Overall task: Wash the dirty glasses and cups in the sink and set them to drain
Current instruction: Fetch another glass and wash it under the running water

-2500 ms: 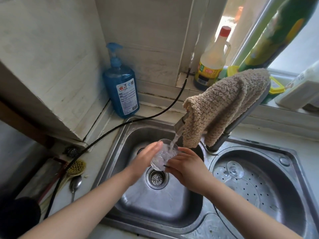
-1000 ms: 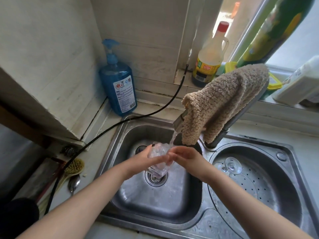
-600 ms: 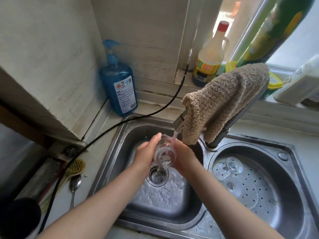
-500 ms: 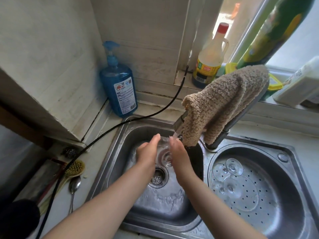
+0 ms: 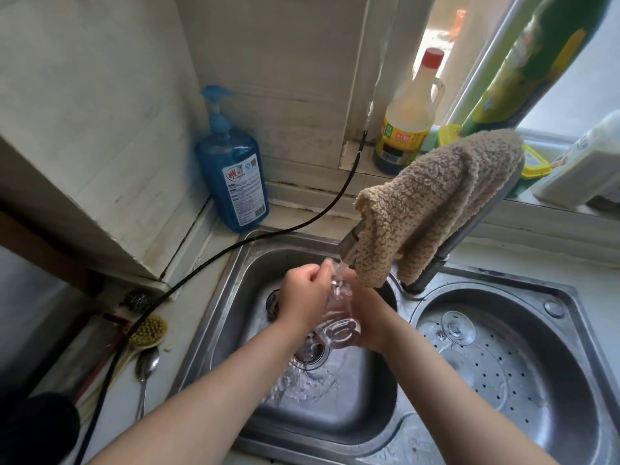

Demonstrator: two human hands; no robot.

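Daylight is admitted through the window [image 5: 570,95] at the upper right, where the view is overexposed and washed out. The left wall is softly lit, while the lower left corner is left in deep shadow. Bright glints are thrown off the steel sink [image 5: 570,330] and the running water. Straight lines are bent by wide-angle distortion toward the edges, and fine detail is softened throughout.

One view only, head-worn, looking forward and steeply down, close over the sink [image 5: 235,297] at frame centre. Both forearms enter from the bottom edge. Wide-angle bending curves the wall at upper left and the window at upper right.
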